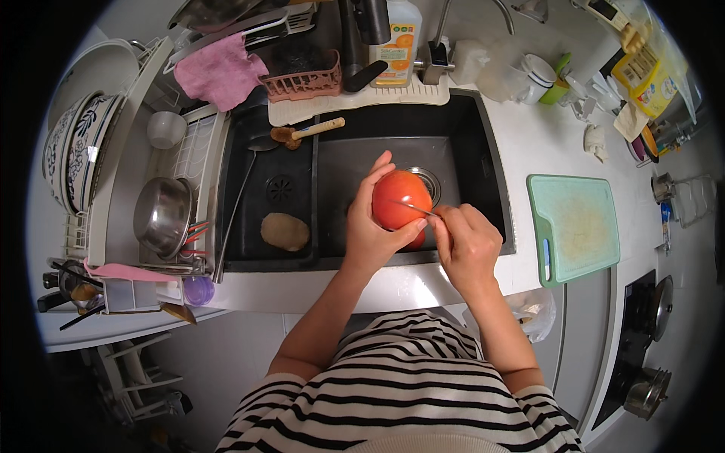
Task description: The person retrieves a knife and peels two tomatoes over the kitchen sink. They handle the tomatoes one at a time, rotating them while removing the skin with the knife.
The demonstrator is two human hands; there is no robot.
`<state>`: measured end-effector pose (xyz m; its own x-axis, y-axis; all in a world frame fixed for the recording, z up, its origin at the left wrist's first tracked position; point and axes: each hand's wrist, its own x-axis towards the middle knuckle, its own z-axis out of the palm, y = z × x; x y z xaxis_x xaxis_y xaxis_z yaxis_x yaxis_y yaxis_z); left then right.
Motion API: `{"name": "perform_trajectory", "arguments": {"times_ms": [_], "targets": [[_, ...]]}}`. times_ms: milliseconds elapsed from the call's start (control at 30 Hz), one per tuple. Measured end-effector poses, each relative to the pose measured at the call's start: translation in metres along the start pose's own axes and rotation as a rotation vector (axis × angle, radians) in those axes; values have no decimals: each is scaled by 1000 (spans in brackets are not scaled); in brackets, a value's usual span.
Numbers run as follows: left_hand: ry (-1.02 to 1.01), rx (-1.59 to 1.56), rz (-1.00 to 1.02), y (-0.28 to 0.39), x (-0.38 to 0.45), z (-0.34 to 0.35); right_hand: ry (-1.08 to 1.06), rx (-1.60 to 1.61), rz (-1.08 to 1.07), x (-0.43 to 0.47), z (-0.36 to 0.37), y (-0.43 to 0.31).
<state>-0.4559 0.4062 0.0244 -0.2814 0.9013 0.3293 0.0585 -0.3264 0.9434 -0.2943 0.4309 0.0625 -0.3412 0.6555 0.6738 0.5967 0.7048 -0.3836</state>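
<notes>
My left hand holds a large red tomato over the right basin of a dark double sink, fingers and thumb wrapped around its side. My right hand grips a thin metal utensil, its narrow end lying across the tomato's skin. The angle does not settle whether this is a small knife or another tool. Below the left thumb, part of a second red fruit shows in the basin, partly hidden by the hands. Behind the tomato lies the metal drain.
In the left basin rest an oval tan object, potato-like, and a long-handled ladle. A wooden-handled brush lies across the divider. Right stands a green cutting board; left, a dish rack. The faucet rises behind.
</notes>
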Motion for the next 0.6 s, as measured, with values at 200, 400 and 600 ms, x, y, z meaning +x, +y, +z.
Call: {"name": "perform_trajectory", "arguments": {"times_ms": [200, 400, 600], "targets": [[-36, 57, 142, 6, -6, 5, 89, 25, 194, -2, 6, 20], [59, 99, 152, -3, -1, 7, 65, 83, 18, -6, -5, 2], [16, 60, -59, -1, -4, 6, 42, 67, 16, -6, -3, -2]]}}
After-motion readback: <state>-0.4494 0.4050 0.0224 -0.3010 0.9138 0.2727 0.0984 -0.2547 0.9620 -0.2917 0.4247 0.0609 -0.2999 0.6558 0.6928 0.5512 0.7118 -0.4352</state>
